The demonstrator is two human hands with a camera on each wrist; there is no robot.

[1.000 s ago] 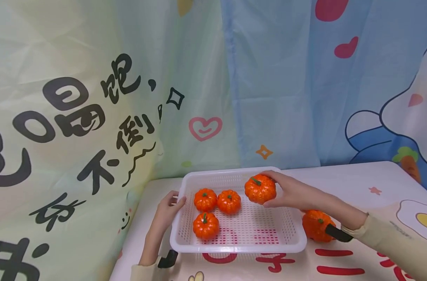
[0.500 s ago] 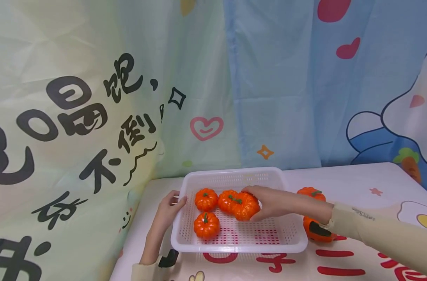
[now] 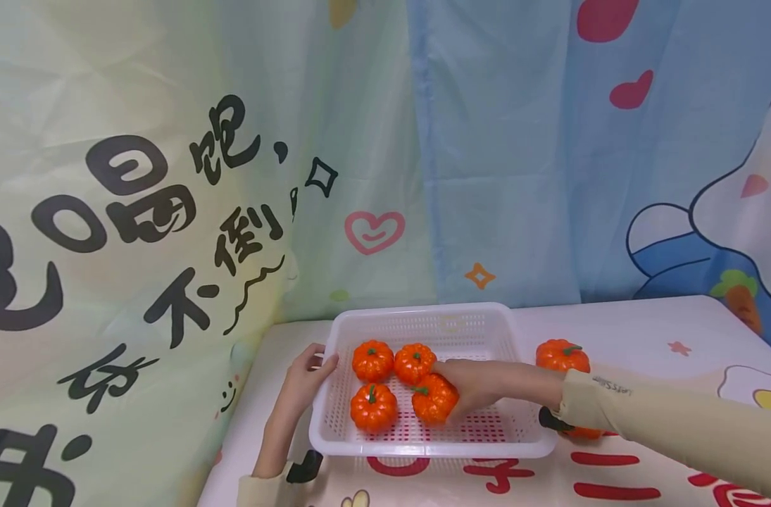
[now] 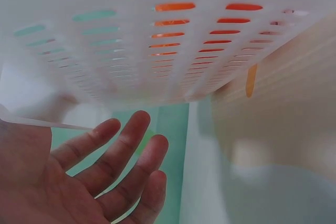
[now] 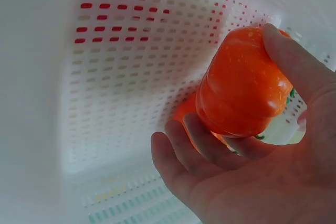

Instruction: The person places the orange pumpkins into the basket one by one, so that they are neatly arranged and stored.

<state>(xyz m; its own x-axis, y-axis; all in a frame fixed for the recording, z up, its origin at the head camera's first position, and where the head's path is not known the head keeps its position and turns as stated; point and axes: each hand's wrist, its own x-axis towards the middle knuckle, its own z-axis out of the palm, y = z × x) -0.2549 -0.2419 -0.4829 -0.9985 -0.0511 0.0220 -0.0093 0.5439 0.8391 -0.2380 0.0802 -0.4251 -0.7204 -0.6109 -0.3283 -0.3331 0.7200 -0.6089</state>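
A white perforated plastic basket (image 3: pixel 423 449) stands on the table. At its left end my left hand (image 3: pixel 304 380) holds the rim, thumb over the edge; the left wrist view shows the other fingers (image 4: pixel 128 153) loosely bent outside the wall. Inside the basket, my right hand (image 3: pixel 474 384) grips a small orange toy pumpkin (image 3: pixel 433 401) with a green stem. In the right wrist view, thumb and fingers lie on opposite sides of this pumpkin (image 5: pixel 241 85), close to the basket floor. Three more pumpkins sit to its left: back-left (image 3: pixel 372 361), back-middle (image 3: pixel 413 363) and front-left (image 3: pixel 374 408).
Right of the basket, one pumpkin (image 3: pixel 560 355) rests on the table, and another pumpkin (image 3: pixel 583 433) is partly hidden by the right sleeve (image 3: pixel 664 415). A printed cloth (image 3: pixel 505 176) hangs behind the table. Red characters mark the tabletop (image 3: pixel 613 458) in front.
My right hand has carried the pumpkin left and down from the basket's back right to beside the other three. The left hand keeps its place on the rim.
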